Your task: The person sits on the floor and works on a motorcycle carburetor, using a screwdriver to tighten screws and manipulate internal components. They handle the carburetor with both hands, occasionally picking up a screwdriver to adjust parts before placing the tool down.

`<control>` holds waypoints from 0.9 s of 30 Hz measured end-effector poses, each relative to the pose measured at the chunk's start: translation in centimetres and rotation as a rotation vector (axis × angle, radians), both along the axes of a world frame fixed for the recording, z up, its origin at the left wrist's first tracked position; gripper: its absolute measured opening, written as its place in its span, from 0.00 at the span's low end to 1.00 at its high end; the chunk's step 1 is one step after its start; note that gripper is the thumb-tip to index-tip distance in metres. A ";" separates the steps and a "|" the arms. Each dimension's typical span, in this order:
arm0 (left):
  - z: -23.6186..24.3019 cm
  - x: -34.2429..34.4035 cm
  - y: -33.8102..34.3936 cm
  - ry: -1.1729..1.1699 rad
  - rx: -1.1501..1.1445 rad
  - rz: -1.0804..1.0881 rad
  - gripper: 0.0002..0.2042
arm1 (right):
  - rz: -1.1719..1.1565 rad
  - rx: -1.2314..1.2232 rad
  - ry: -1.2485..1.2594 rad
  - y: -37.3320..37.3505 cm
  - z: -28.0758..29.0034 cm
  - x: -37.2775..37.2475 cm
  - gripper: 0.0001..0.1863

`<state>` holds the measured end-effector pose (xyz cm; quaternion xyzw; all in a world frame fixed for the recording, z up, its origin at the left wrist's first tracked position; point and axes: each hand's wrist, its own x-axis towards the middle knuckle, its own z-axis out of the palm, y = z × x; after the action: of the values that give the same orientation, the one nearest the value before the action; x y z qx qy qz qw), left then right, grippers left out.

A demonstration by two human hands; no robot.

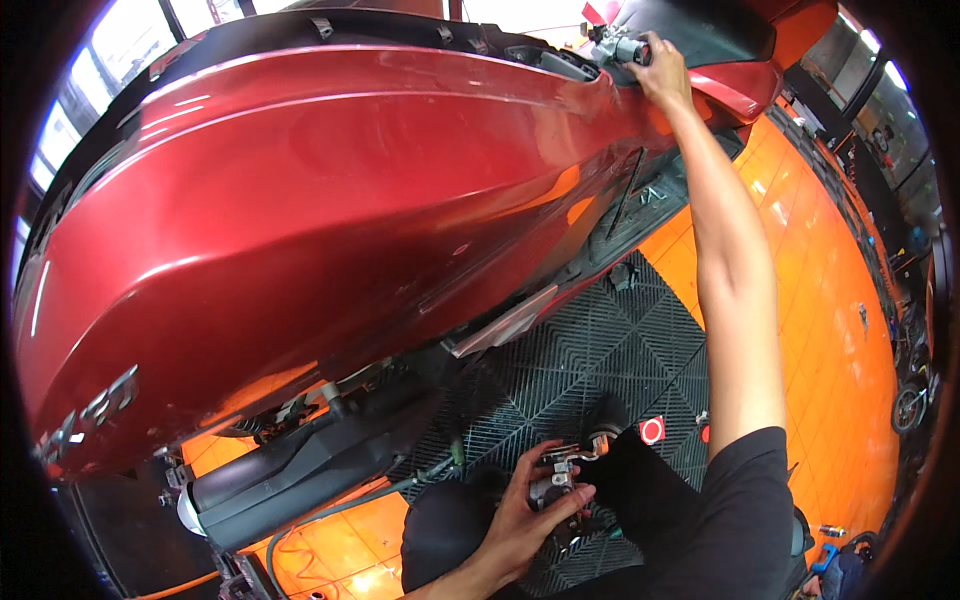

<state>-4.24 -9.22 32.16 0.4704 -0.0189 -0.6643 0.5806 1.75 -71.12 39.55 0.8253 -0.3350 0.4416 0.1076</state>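
Note:
My right arm stretches up along the right side of the red scooter (pixel 330 180). At its far end my right hand (pixel 666 78) is closed around a silver and dark cylindrical metal part (pixel 625 50), beside the black seat (pixel 710 32). Whether that part is loose or attached cannot be made out. Low down, over my lap, my left hand (pixel 522 515) grips a small silver and black metal assembly (pixel 557 487) with a bent, copper-coloured end. My fingers and thumb cover some of it.
Below the bodywork sits a black exhaust muffler (pixel 300 490), with a hose (pixel 350 500) running close by. Black grid matting (pixel 610 330) and orange flooring (pixel 810 270) lie beneath. A small red and white square (pixel 652 430) rests near my knee; tools (pixel 830 555) are at the lower right.

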 end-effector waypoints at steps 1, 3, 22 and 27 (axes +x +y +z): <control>0.0 -0.1 0.2 -0.006 -0.006 0.010 0.32 | 0.042 -0.062 -0.032 1.8 0.1 -0.1 0.29; 0.2 -0.1 0.6 -0.037 -0.033 0.029 0.32 | 0.054 0.001 -0.030 6.3 1.1 -1.6 0.28; 1.9 -0.1 7.6 0.209 -0.786 0.198 0.31 | 0.393 0.285 -0.021 54.7 8.3 -25.3 0.33; 2.4 -1.0 8.6 0.463 -0.998 0.066 0.37 | 0.505 0.310 -0.094 59.8 7.1 -25.5 0.42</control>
<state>-5.27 -0.64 34.53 -0.0200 -0.1886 -0.6424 0.7426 -23.76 -11.30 46.68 0.8677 -0.1872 0.4358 -0.1486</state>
